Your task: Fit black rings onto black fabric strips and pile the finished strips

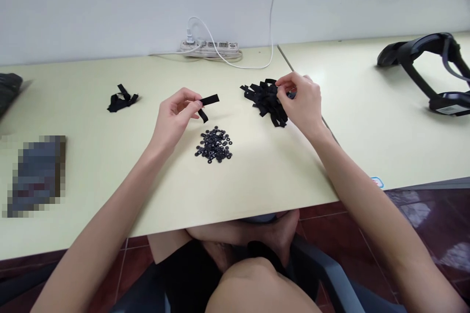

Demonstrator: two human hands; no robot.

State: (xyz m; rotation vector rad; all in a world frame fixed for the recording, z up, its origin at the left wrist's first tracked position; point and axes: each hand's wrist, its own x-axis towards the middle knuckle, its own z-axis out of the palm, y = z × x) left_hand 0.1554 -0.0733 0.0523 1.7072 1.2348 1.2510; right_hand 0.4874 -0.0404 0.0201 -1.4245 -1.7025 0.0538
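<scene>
Between the thumb and fingers of my left hand (pixel 179 111) is a black fabric strip (pixel 210 100), with one end pointing right and another hanging down. My right hand (pixel 301 100) is at the right edge of a pile of black fabric strips (pixel 265 100). Its thumb and forefinger are pinched together there; what they grip, if anything, is hard to make out among the strips. Just below and between the hands lies a heap of small, round black pieces with centre holes (pixel 215 145). Farther left sits a smaller cluster of black strips (pixel 122 100).
A power strip (pixel 211 49) with a white cable lies against the wall. A black headset-like frame (pixel 429 71) stands at the far right. A blurred-out, pixelated object (pixel 36 173) is at the left. The table's front edge (pixel 235 217) runs above my legs.
</scene>
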